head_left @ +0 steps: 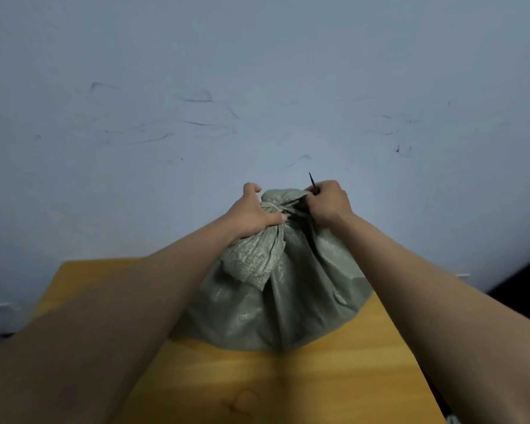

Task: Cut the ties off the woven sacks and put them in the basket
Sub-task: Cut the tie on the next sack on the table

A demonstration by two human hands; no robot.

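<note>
A green woven sack (276,307) stands on a yellow wooden table (334,377), its top gathered into a neck bound by a pale tie (274,206). My left hand (253,214) grips the bunched neck just below the tie, fingers curled round the fabric. On the right side of the neck, my right hand (326,203) is closed round a thin dark tool (312,180). Only the tool's pointed tip shows above the fist, and I cannot tell what kind it is. No basket is in view.
A pale blue wall (257,87) with dark scuff marks rises right behind the table. The table's far edge lies under the sack. A dark object (520,280) sits at the right edge beyond the table.
</note>
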